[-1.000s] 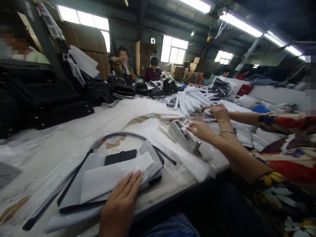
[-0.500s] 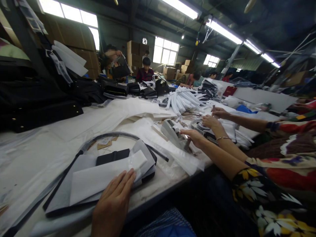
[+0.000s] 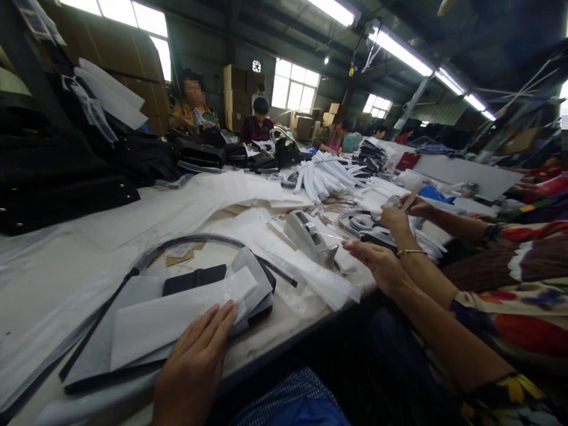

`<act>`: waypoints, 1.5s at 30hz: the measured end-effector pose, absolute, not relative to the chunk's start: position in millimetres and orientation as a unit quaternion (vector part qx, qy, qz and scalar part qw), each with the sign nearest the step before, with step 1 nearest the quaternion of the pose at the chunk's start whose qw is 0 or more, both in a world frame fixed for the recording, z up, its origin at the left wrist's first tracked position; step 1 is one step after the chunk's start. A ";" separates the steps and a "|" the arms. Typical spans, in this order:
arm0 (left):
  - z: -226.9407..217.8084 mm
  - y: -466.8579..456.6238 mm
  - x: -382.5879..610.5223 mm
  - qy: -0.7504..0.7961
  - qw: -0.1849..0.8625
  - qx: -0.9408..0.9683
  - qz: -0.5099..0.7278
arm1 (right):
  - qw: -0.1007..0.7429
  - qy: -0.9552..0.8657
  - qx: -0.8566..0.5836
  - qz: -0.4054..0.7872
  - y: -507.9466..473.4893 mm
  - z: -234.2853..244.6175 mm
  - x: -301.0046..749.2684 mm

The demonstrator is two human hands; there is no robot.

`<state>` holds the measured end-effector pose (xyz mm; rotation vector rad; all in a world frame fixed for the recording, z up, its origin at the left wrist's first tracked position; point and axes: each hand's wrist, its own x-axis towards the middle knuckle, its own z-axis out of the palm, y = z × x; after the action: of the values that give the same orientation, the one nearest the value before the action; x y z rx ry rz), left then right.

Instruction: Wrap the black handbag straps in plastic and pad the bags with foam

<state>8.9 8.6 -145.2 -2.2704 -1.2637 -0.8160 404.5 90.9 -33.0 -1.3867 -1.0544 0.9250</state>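
My left hand (image 3: pixel 195 367) lies flat, fingers stretched, on a white paper sheet (image 3: pixel 173 319) that covers a black flat bag piece (image 3: pixel 193 279) wrapped in clear film. My right hand (image 3: pixel 377 263) reaches out on a bare forearm. Its fingers are extended, just off the near end of a grey tape dispenser (image 3: pixel 308 234), and I see nothing in it. A black strap (image 3: pixel 186 241) arcs over the table behind the bag piece.
A co-worker's hands (image 3: pixel 397 219), one with a bracelet and both in floral sleeves, work just past my right hand. White rolled bundles (image 3: pixel 328 174), black bags (image 3: pixel 66 189) and white sheets (image 3: pixel 231 195) cover the long table. Other people sit at the far end.
My right hand has drawn back from the top of the tape dispenser toward the table edge. The co-worker's hands have lifted. My left hand stays on the sheet.
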 end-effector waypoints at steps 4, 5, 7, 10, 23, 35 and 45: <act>-144.7 8.2 9.2 -0.456 0.202 -0.816 -0.293 | 0.532 -0.406 -0.599 0.440 76.7 -44.7 408.6; -144.5 8.1 9.4 -0.455 0.203 -0.815 -0.294 | 0.527 -0.394 -0.605 0.447 74.1 -49.7 409.7; -144.1 7.7 9.8 -0.456 0.203 -0.815 -0.296 | 0.504 -0.402 -0.626 0.438 70.7 -61.7 412.6; -143.2 7.5 10.2 -0.459 0.201 -0.814 -0.295 | 0.458 -0.460 -0.654 0.388 72.3 -80.9 418.7; -143.8 7.4 8.2 -0.450 0.194 -0.822 -0.291 | 0.323 -0.699 -0.636 0.047 76.6 -61.1 449.2; -132.6 0.1 17.4 -0.498 0.168 -0.801 -0.287 | 0.167 -0.954 -0.225 0.110 91.4 24.5 311.0; -131.2 -1.2 21.6 -0.515 0.127 -0.777 -0.338 | -0.057 -0.981 -0.111 0.151 183.6 -5.5 172.5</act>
<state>21.6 -1.2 -131.2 -2.2629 -1.5006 -0.9834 172.5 183.6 -5.5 -0.3627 -3.1974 0.4910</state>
